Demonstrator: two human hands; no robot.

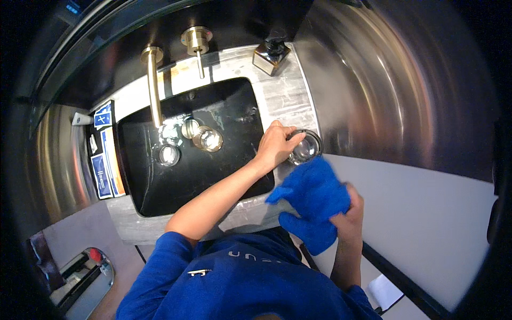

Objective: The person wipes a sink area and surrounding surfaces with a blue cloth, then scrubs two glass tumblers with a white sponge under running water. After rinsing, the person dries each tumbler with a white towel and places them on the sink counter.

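Note:
My left hand [278, 144] reaches across the black sink [216, 180] and has its fingers on the rim of a round glass vessel [306, 149] on the marble-look counter. A bunched blue cloth [316, 192] hangs from my right hand [350, 212], just below that glass. Down in the sink lie a small clear glass [169, 155], an amber-tinted glass [209, 139] and a round lid or cup [191, 128] touching it. Whether the counter glass is lifted a little cannot be told.
A brass spout [153, 88] and a brass mixer handle [197, 42] project over the sink's back edge. A dark pump bottle [271, 58] stands at the back right corner. On the left are a tray of packets [102, 164] and a white tube [82, 119]. A metallic wall [360, 92] rises at the right.

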